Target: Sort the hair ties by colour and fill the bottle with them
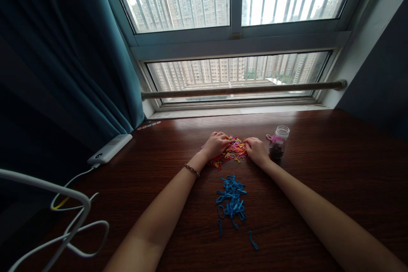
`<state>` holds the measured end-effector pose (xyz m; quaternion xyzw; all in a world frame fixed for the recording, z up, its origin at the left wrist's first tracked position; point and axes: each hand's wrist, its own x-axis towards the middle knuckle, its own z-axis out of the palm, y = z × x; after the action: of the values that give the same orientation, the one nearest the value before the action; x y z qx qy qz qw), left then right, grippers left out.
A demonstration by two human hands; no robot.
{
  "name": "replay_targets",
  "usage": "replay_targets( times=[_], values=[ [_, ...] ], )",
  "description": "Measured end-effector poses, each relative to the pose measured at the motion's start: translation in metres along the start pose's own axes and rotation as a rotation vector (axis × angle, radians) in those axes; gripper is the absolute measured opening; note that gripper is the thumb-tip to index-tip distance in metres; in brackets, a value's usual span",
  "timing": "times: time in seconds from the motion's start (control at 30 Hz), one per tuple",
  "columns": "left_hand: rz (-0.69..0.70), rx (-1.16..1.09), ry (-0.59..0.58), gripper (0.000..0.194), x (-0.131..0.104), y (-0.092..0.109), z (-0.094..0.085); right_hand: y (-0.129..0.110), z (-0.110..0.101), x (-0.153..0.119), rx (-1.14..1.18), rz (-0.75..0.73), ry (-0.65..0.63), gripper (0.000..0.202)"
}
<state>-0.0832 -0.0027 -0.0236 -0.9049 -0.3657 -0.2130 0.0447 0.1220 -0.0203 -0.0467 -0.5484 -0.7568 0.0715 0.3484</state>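
A pile of small multicolored elastic bands (pixel 236 149), mostly pink, yellow, orange and red, lies on the dark wooden table between my two hands. My left hand (pixel 217 144) rests over the pile's left side, its fingers bent together with the tips down among the bands. At the right edge of the pile is my right hand (pixel 256 151), fingers curled and pressed together. Whatever either hand pinches is too small to make out. Nearer to me, between my forearms, is a separate heap of blue elastic bands (pixel 233 197). One blue band (pixel 253 240) lies apart from it.
Just right of my right hand stands an open clear jar (pixel 279 142) with dark contents and a pink ribbon. A white power bank (pixel 110 149) with a white cable (pixel 81 195) lies at left by the blue curtain (pixel 105 72). A barred window lies beyond the table (pixel 334 170).
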Motion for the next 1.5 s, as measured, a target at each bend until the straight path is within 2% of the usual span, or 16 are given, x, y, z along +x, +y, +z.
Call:
replay_targets(
  times=[0.33,0.47,0.57,0.83,1.0,1.07,1.1,1.17,1.27,1.33,1.43,1.5],
  values=[
    [-0.187,-0.131,0.107,0.003,0.000,-0.012,0.007,0.005,-0.001,0.001,-0.014,0.028,0.041,0.019],
    [-0.269,-0.182,0.124,0.008,-0.001,-0.012,0.005,0.007,0.000,0.001,0.013,0.034,0.048,0.021],
    [-0.261,-0.225,0.142,0.010,0.000,-0.010,0.003,0.006,0.000,0.002,0.066,0.036,0.054,0.024],
    [-0.279,-0.339,0.212,0.006,0.001,-0.011,0.000,0.006,-0.001,0.002,0.232,0.047,0.193,0.023],
    [-0.412,-0.535,0.181,0.015,0.006,-0.010,-0.009,0.004,-0.004,0.002,0.247,0.021,0.242,0.020],
    [-0.501,-0.672,0.097,0.021,0.008,-0.007,-0.018,0.004,-0.005,0.002,0.240,0.009,0.244,0.019],
    [-0.529,-0.748,0.018,0.024,0.009,-0.005,-0.023,0.004,-0.005,0.002,0.236,0.003,0.244,0.019],
    [-0.530,-0.883,-0.216,0.027,0.010,0.000,-0.033,0.004,-0.004,0.002,0.230,-0.005,0.238,0.021],
    [-0.441,-0.986,-0.604,0.025,0.011,0.008,-0.044,0.003,-0.003,0.003,0.217,-0.006,0.214,0.027],
    [-0.366,-0.999,-0.794,0.021,0.011,0.016,-0.046,0.002,-0.003,0.003,0.207,-0.006,0.191,0.029],
    [-0.281,-0.991,-1.024,0.019,0.012,0.026,-0.046,0.001,-0.002,0.002,0.188,-0.018,0.162,0.029],
    [-0.276,-0.985,-1.104,0.021,0.012,0.030,-0.046,0.001,-0.002,0.002,0.162,-0.018,0.162,0.028]
  ],
)
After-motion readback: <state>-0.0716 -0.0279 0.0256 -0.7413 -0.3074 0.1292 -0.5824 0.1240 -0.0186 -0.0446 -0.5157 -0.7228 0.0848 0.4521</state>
